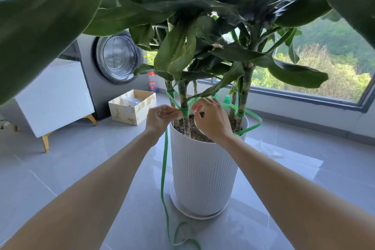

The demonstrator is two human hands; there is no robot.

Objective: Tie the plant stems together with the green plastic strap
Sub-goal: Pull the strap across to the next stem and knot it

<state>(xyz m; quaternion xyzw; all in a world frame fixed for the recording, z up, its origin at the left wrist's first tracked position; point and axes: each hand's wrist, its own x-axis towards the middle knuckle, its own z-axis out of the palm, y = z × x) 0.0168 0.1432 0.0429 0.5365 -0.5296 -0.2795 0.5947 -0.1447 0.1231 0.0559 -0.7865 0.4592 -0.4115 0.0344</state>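
A tall leafy plant with several stems stands in a white ribbed pot (203, 172). A green plastic strap (164, 168) is wound round the front stem (185, 101), runs to a left stem (169, 92) and loops out right past a right stem (241, 107). My left hand (160, 116) pinches the strap just left of the wrap on the front stem. My right hand (211, 117) is just right of that stem, fingers curled on the strap there. The strap's loose end hangs down to the floor and coils in front of the pot.
A cardboard box (133, 107) sits on the grey tiled floor left of the pot, with a washing machine (113, 59) and a white cabinet (52, 97) behind. A window (314, 71) runs along the right. Large leaves hang overhead.
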